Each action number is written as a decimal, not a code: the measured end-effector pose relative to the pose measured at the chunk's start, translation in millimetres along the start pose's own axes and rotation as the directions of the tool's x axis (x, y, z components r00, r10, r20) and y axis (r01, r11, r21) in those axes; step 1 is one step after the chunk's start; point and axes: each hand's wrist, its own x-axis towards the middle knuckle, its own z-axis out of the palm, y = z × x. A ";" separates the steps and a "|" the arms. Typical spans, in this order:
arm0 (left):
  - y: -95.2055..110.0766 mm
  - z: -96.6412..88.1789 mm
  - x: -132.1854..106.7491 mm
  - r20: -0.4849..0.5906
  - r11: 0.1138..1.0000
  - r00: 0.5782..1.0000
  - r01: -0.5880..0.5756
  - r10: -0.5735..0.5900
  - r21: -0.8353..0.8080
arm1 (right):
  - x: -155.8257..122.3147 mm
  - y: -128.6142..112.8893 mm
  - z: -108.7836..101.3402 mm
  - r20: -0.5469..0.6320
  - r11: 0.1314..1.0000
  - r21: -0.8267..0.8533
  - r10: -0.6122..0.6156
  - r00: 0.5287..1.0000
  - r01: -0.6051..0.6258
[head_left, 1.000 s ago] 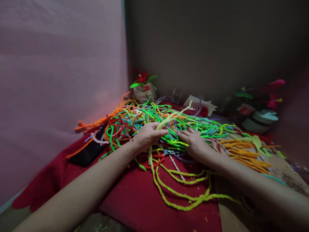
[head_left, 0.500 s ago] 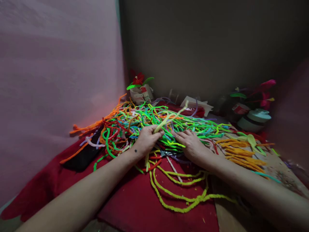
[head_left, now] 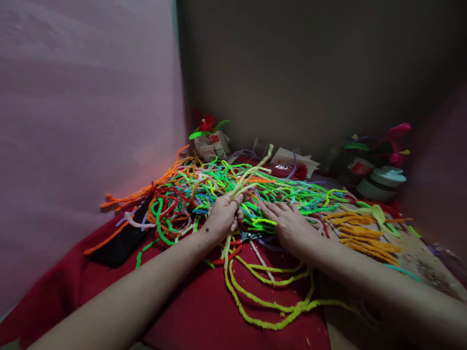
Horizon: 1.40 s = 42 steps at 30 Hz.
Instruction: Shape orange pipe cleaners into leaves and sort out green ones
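- Pink wall (head_left: 87,121) fills the left of the frame; red cloth (head_left: 54,296) covers the surface at lower left.
- Black flat object (head_left: 116,248) lies on the cloth at left of centre, partly under fuzzy strands.
- Orange strands (head_left: 129,194) extend from the left end of the heap, close to the wall.
- Red flower (head_left: 206,122) with green leaves stands in a wrapped holder above centre-left.
- My left hand (head_left: 222,214), at centre, is closed: thumb and fingers pinch pale yellow strands (head_left: 243,183), whose upper ends point up and right and whose lower ends emerge beneath my fist.
- Multicoloured heap (head_left: 299,192) spreads across mid-frame, behind and between my hands.
- Scissors (head_left: 251,235) sit between my hands at centre, partly covered.
- Yellow strands (head_left: 302,306) loop over the cloth at lower centre.
- My right hand (head_left: 294,223), right of centre, lies palm down against green strands; its fingers are extended and close together. I cannot tell whether its thumb grips anything.
- Orange-yellow bundle (head_left: 368,238) lies at right.
- Lidded container (head_left: 381,184) stands farther right, just below a pink flower (head_left: 398,131).
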 end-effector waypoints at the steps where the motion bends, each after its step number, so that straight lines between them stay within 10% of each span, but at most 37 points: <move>1: -0.1 -0.5 0.1 -0.007 1.000 1.000 0.011 -0.011 -0.025 | 0.3 0.3 -2.0 0.003 1.000 0.009 0.006 1.000 -0.006; 9: -2.0 -2.6 3.0 -0.030 0.984 0.998 -0.066 0.062 -0.168 | 4.1 3.4 -5.6 0.033 0.996 0.076 0.047 0.998 -0.050; 15: 12.6 -10.7 -1.9 -0.067 0.961 0.961 -0.262 0.269 0.092 | -2.0 3.7 5.1 0.051 1.000 0.000 0.012 0.999 -0.012; 20: 4.2 -11.7 -2.3 0.145 0.716 0.870 -0.472 0.471 0.515 | -2.7 6.3 10.3 0.009 0.998 0.063 0.024 1.000 -0.025; 27: -5.2 -9.9 -1.4 0.358 0.509 0.843 -0.531 0.403 0.677 | 10.8 15.2 -21.5 -0.064 0.972 0.226 0.076 0.995 -0.060; 34: -6.4 -11.6 -8.4 0.444 0.411 0.825 -0.561 0.351 0.718 | 60.1 53.2 -80.3 -0.141 0.663 0.690 0.516 0.845 -0.290; 42: -9.1 -11.9 -12.4 0.493 0.119 0.814 -0.547 0.307 0.829 | 123.0 64.9 -25.1 0.062 0.803 0.374 0.477 0.877 -0.463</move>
